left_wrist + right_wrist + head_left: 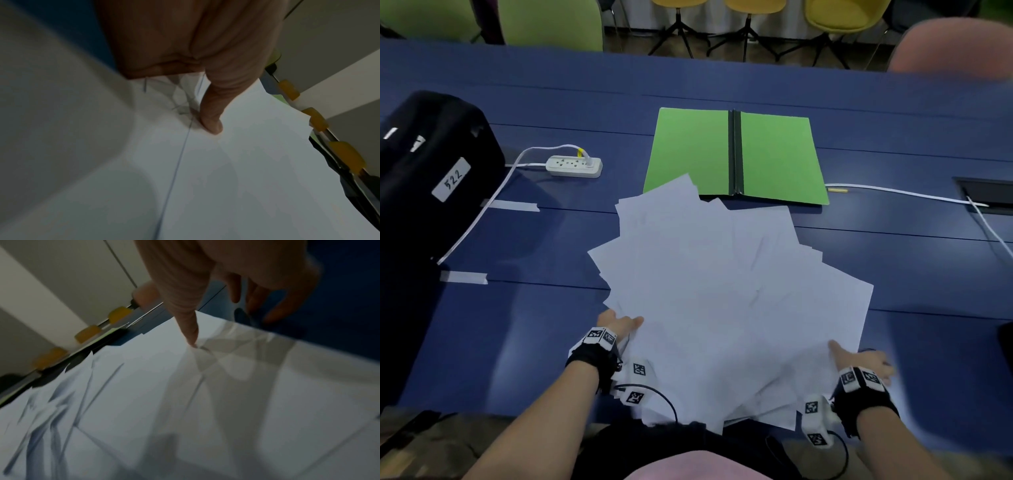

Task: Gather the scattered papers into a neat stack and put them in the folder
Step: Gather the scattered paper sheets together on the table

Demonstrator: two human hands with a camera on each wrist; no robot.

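Several white papers point(722, 291) lie fanned in a loose overlapping pile on the blue table point(893, 260), their near corners hanging over the front edge. Behind them a green folder point(688, 150) with a black spine lies open flat, one sheet's corner overlapping it. My left hand point(619, 323) grips the pile's left edge, its thumb point(211, 113) on top of the papers point(246, 178) and its fingers hidden beneath. My right hand point(859, 359) is at the right near edge. Its thumb point(185, 305) presses on the papers point(226, 402), and its fingers hang over the bare table past the edge.
A black bag point(431, 164) stands at the left. A white power strip point(574, 166) with its cord lies left of the folder. A white cable point(893, 192) runs right to a table cutout point(986, 198). Two tape strips point(513, 205) are stuck on the left. Chairs line the far side.
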